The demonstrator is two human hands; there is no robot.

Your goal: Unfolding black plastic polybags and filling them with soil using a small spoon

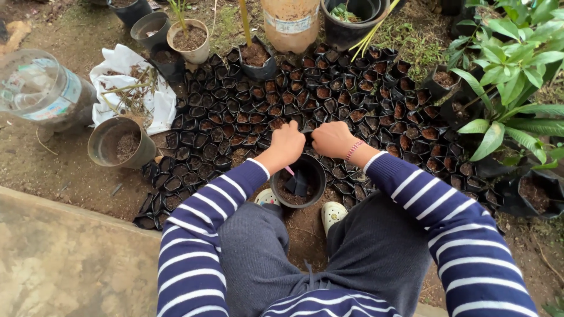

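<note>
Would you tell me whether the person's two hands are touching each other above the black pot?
Apart. The head view shows a narrow dark gap between the left hand and the right hand, with small black seedling bags visible between the knuckles, beyond the black pot.

Seeing outdoor garden plant nursery, ground level. Centre of frame: bare soil packed with rows of small black seedling bags, each filled with dirt. Top edge: plastic pots holding soil and young shoots. Right side: leafy green plants. Left: grey pot tipped with soil inside, white sack with twigs, clear plastic bottle. Lower left: concrete slab.
</note>
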